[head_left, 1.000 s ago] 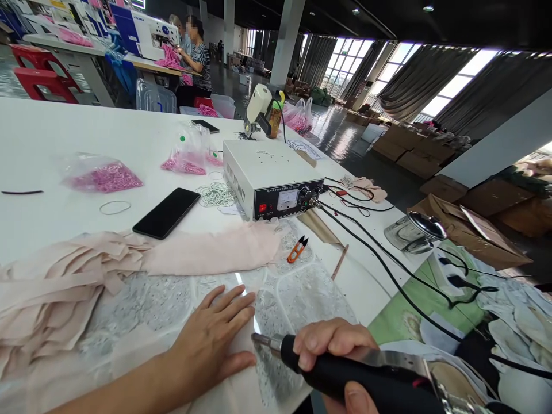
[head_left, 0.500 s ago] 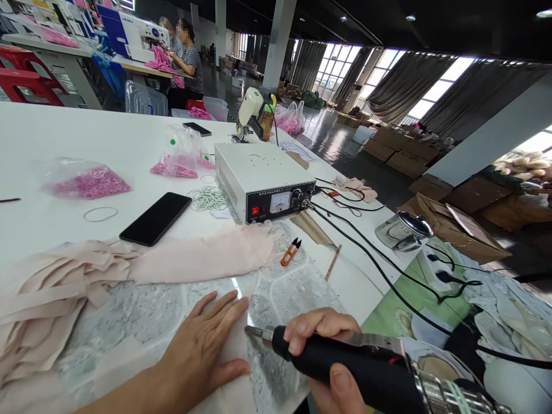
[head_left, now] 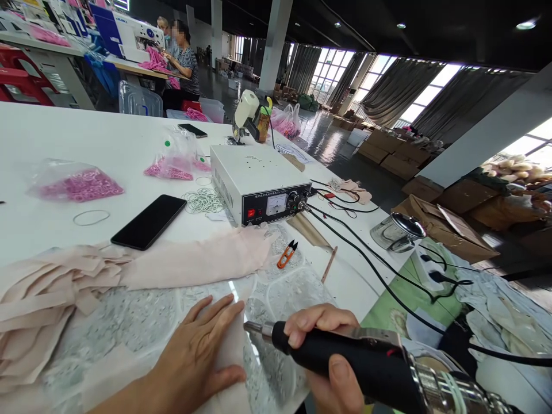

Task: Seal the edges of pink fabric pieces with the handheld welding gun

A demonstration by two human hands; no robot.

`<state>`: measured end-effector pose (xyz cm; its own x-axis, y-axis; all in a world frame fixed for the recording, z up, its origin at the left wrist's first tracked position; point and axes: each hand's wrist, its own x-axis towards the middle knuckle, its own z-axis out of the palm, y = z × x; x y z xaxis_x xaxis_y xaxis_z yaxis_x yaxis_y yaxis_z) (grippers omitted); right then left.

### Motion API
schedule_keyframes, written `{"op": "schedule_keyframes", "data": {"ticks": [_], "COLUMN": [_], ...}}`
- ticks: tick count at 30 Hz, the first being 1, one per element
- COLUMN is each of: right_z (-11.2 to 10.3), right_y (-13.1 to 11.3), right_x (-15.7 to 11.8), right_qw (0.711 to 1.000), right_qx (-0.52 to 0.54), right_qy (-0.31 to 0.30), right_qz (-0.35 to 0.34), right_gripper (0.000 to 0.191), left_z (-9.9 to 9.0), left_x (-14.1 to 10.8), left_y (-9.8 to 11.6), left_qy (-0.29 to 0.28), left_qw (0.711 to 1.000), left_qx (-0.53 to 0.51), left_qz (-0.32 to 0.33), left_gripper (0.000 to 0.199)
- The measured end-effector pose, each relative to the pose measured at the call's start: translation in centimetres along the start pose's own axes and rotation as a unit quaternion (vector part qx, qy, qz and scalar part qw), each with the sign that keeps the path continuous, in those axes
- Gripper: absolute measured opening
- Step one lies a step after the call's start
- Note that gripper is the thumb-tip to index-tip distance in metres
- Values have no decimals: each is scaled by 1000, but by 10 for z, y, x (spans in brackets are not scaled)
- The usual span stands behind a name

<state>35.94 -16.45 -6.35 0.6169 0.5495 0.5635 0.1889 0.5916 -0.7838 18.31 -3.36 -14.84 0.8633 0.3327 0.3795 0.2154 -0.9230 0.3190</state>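
My left hand (head_left: pixel 200 348) lies flat with its fingers spread, pressing on a pale pink fabric strip (head_left: pixel 230 345) over a grey patterned sheet (head_left: pixel 280 287). My right hand (head_left: pixel 323 345) is wrapped round a thick black handheld tool (head_left: pixel 345 359). The tool's metal tip points left and is at the strip's right edge, just beside my left fingers; whether it touches cannot be made out. Beyond my hands lies another pink fabric piece (head_left: pixel 198 261), joined on the left by a heap of layered pink strips (head_left: pixel 47 287).
Orange snips (head_left: pixel 287 255), a black phone (head_left: pixel 149 221), a white control box (head_left: pixel 259 178) and bags of pink pieces (head_left: pixel 81 183) are on the table (head_left: pixel 52 129). Black cables run from the box to the right, past a metal mug (head_left: pixel 397 231). A person (head_left: pixel 187 69) sits at a sewing machine behind.
The view has shifted slightly, so most things appear a little further left. Both hands keep nearly the same pose, with the tool tip still by the strip's edge.
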Motion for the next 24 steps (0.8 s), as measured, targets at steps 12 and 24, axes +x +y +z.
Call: {"op": "schedule_keyframes", "data": {"ticks": [12,24], "right_z": [3,-1], "right_y": [10,5], "right_x": [7,6], "right_qw": [1000,996], "right_qx": [-4,47], "right_qy": [-11,70], "right_qz": [-7,-2], "right_gripper": [17,19], "left_z": [0,-17], "left_x": [1,1], "left_y": [1,-6], "left_qy": [-6,-21], "left_qw": [1000,999], "left_qx": [-5,-27], "left_qz": [-4,26], "left_gripper": [88,70]}}
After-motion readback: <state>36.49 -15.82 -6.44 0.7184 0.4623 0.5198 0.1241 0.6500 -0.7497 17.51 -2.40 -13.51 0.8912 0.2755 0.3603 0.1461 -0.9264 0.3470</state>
